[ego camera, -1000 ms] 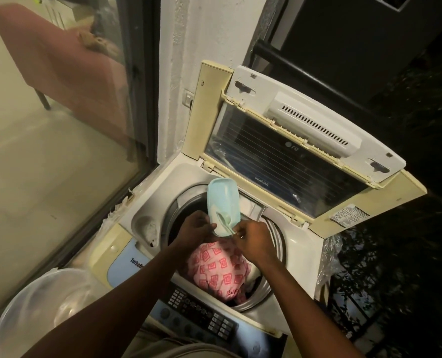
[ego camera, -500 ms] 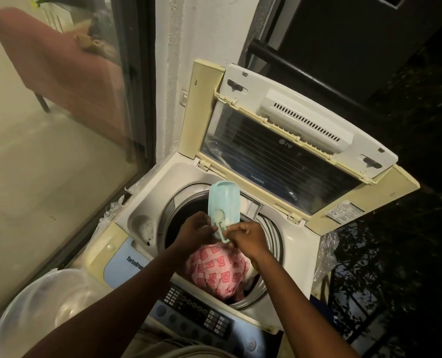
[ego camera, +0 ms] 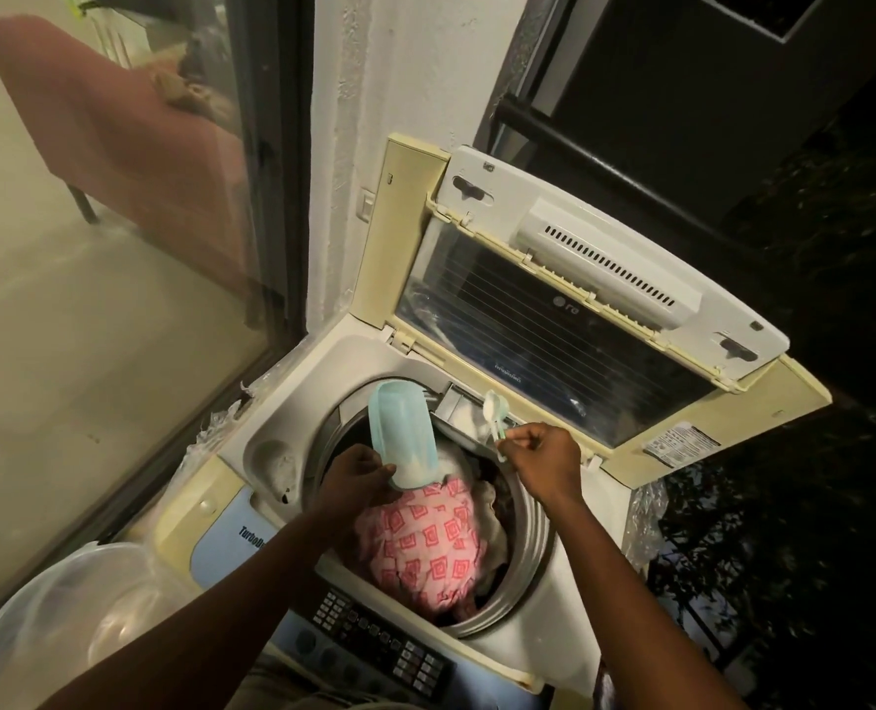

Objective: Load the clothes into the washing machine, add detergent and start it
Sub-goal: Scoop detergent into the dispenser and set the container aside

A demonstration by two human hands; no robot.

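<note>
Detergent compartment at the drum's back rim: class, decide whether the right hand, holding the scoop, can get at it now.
Probably yes. The right hand pinches the scoop just over the detergent compartment, the lid stands raised, and nothing lies between. The left hand holds the blue tub aside.

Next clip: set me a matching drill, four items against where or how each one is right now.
Things:
1. container
2. scoop
3. pink cloth
4. lid

States:
A. raised open
B. in the drum
C. held in the left hand
D. held in the right hand

Pairs: 1-C, 2-D, 3-B, 4-A
</note>
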